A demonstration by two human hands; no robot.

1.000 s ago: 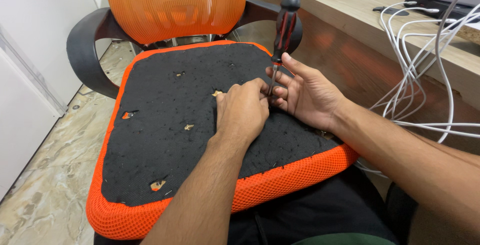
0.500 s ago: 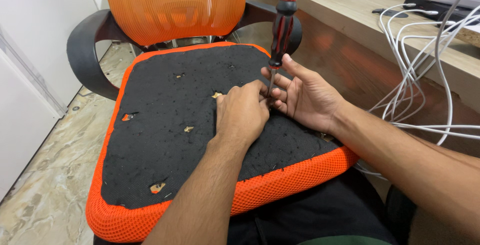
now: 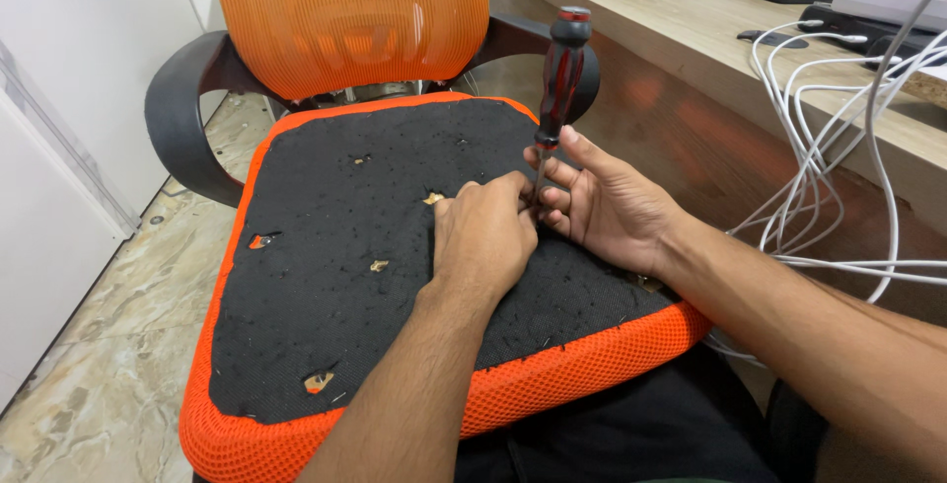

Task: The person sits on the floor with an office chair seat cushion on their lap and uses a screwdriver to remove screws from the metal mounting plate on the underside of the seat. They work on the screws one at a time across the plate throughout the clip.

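Note:
An orange mesh seat cushion (image 3: pixel 582 370) lies upside down across my lap, its black fabric underside (image 3: pixel 326 217) facing up with several small torn holes. A screwdriver (image 3: pixel 560 78) with a red and black handle stands almost upright on the underside. My right hand (image 3: pixel 612 207) grips its shaft low down between thumb and fingers. My left hand (image 3: pixel 483 236) rests knuckles-up on the fabric, fingertips pinched at the screwdriver's tip. The tip itself is hidden by my fingers.
An orange-backed office chair (image 3: pixel 345 19) with black armrests (image 3: pixel 178 118) stands just beyond the cushion. A wooden desk (image 3: pixel 710 39) runs along the right, with white cables (image 3: pixel 838 167) hanging off its edge. A white wall panel is at left, marbled floor tiles (image 3: pixel 89 345) below.
The screwdriver has tilted slightly more upright and my right hand's fingers have shifted on its shaft. My left hand stays at the tip.

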